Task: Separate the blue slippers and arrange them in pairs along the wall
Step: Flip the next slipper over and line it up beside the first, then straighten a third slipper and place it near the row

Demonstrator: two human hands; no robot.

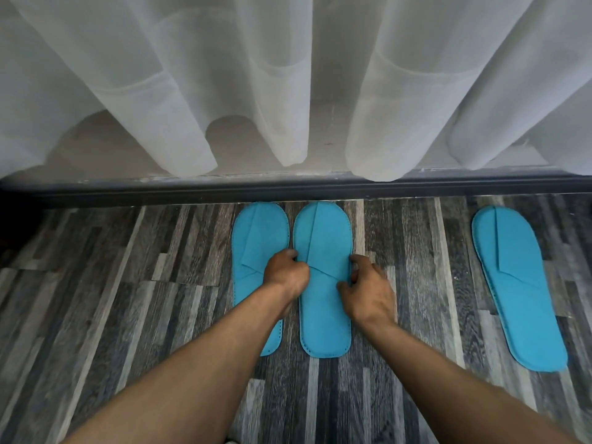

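Three flat blue slippers lie on the wood-patterned floor, toes toward the wall. The left slipper point(253, 238) and the middle slipper point(323, 302) lie side by side, almost touching. My left hand point(286, 274) is curled at the left edge of the middle slipper, over the gap between the two. My right hand point(368, 290) pinches the middle slipper's right edge with its fingertips. A third slipper point(519, 283) lies apart at the right, angled slightly.
A dark skirting strip point(160, 190) runs along the foot of the wall. White sheer curtains point(179, 91) hang above it, ending just over the floor. Bare floor point(112, 283) stretches to the left and between the middle and right slippers.
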